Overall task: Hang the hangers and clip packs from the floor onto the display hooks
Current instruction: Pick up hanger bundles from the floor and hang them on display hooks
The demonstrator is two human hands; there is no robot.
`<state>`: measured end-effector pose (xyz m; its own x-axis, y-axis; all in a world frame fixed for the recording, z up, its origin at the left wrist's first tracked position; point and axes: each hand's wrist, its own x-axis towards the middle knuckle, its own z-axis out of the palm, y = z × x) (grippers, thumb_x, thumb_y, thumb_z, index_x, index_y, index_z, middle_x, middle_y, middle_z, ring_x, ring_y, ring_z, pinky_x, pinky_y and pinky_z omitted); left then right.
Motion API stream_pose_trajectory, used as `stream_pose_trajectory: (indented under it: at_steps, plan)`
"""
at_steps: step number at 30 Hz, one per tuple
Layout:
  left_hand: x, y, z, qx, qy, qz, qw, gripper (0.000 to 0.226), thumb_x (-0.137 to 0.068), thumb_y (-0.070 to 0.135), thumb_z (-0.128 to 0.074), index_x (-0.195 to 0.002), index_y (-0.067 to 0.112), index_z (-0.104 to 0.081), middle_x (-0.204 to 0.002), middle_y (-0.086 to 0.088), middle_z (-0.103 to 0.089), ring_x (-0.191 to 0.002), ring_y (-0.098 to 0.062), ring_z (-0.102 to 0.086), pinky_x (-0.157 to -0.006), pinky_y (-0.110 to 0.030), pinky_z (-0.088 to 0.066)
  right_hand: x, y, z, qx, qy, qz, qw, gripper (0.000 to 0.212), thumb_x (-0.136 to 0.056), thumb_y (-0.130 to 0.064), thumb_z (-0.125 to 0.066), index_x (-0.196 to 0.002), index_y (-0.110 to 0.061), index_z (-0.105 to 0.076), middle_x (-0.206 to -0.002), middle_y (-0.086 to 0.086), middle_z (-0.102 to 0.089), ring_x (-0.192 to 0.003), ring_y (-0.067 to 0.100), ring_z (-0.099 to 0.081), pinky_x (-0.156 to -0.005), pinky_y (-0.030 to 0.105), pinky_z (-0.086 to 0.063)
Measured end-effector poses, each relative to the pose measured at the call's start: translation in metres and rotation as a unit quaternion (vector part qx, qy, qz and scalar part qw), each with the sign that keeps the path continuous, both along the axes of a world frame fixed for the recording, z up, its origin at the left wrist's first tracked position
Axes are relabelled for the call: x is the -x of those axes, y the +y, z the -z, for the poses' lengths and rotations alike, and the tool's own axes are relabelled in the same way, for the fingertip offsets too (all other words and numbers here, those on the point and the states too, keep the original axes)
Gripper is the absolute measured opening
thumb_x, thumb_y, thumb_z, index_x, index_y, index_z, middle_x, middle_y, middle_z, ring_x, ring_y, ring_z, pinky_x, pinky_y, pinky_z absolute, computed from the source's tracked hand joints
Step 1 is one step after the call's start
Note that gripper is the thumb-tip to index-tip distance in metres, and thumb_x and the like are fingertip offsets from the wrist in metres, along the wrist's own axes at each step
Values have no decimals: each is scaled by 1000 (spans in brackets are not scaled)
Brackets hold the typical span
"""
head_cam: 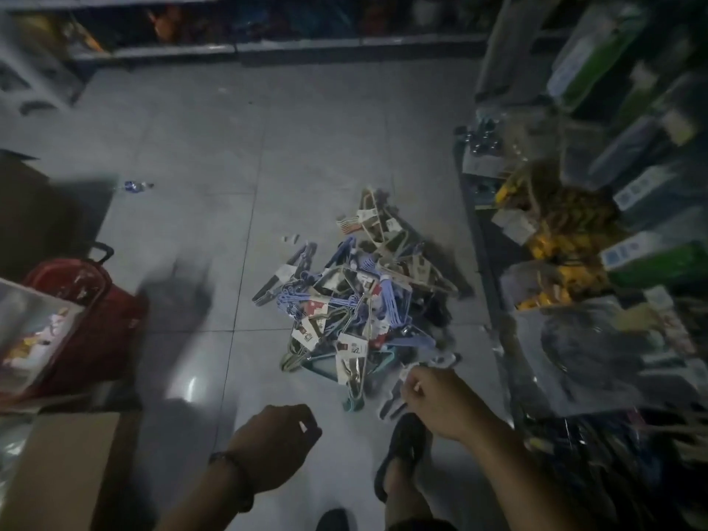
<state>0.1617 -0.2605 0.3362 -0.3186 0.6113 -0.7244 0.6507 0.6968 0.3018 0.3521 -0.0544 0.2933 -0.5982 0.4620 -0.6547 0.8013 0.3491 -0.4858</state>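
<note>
A tangled pile of hanger packs (356,297) in blue, beige, teal and dark colours, with card labels, lies on the grey tiled floor. My right hand (433,400) reaches down at the pile's near right edge and grips a pack (398,400) that sticks out below its fingers. My left hand (276,442) hovers lower left of the pile with its fingers curled and nothing in it. A display (597,231) of hanging packaged goods fills the right side.
A red basket (92,312) with a black handle stands at the left, a cardboard box (57,465) below it. My sandalled foot (402,450) stands just under the right hand. Shelving (237,47) runs along the far side. A small bottle (136,185) lies on the tiles.
</note>
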Motion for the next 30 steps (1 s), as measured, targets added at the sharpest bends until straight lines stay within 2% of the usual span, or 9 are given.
stream_pose_trajectory:
  at_steps: [6, 9, 13, 16, 18, 20, 22, 26, 30]
  plan:
    - [36, 110, 119, 26, -34, -36, 998, 25, -105, 42, -52, -118, 31, -69, -119, 6, -72, -104, -14, -69, -94, -34, -58, 63, 119, 124, 30, -40, -24, 998, 34, -102, -28, -51, -76, -8, -57, -80, 8, -62, -62, 20, -50, -60, 36, -37]
    - [50, 179, 198, 15, -45, -14, 999, 27, -106, 38, -51, -123, 26, -68, -121, 2, -71, -105, -13, -68, -94, -33, -59, 94, 174, 189, 31, -59, -40, 997, 32, -103, -25, -52, -73, -17, -46, -70, 12, -40, -61, 20, -38, -62, 34, -28]
    - [83, 267, 308, -52, -36, -7, 998, 31, -104, 41, -52, -127, 23, -64, -125, -2, -67, -105, -17, -65, -89, -32, -57, 137, 243, 294, 20, -77, -40, 996, 31, -101, -24, -59, -74, -13, -49, -63, 5, -45, -57, 20, -42, -58, 34, -33]
    - [107, 321, 391, -69, -12, 13, 997, 48, -99, 44, -58, -141, 21, -53, -143, -5, -55, -122, -24, -56, -98, -37, -52, 168, 294, 367, -8, -89, -73, 993, 24, -101, -25, -60, -79, -18, -54, -75, 4, -57, -75, 26, -60, -60, 33, -42]
    - [123, 341, 444, -61, 27, 48, 997, 64, -99, 38, -59, -156, 23, -37, -167, -1, -28, -150, -29, -31, -116, -46, -42, 193, 323, 406, -47, -69, -37, 996, 15, -101, -28, -57, -88, -21, -54, -82, 3, -59, -80, 26, -61, -60, 32, -40]
    - [134, 349, 494, -40, 34, 72, 996, 77, -100, 36, -59, -165, 23, -19, -175, 4, -4, -160, -29, -8, -125, -51, -30, 213, 342, 444, -89, -53, -2, 995, 4, -101, -24, -55, -103, -20, -54, -92, 5, -63, -82, 26, -62, -62, 33, -43]
    - [136, 339, 534, -28, 20, 88, 996, 87, -101, 36, -57, -167, 23, -1, -174, 6, 12, -161, -27, 2, -127, -51, -24, 226, 348, 484, -122, -60, 20, 990, 18, -100, -14, -57, -117, -16, -54, -103, 9, -65, -82, 26, -61, -62, 31, -44]
    - [138, 306, 577, -108, -6, 76, 991, 100, -99, 25, -57, -162, 37, 20, -166, 22, 33, -161, -22, 4, -126, -49, -30, 228, 333, 540, -146, -87, -2, 985, 50, -103, -18, -55, -151, -19, -39, -137, 18, -55, -112, 40, -61, -91, 49, -56]
    - [136, 299, 596, -150, 12, 63, 987, 107, -95, 36, -61, -156, 49, 27, -160, 31, 37, -159, -21, -10, -120, -64, -30, 219, 332, 561, -222, -50, -70, 971, 43, -109, -35, -46, -150, -28, -42, -149, 14, -43, -127, 41, -52, -102, 47, -48]
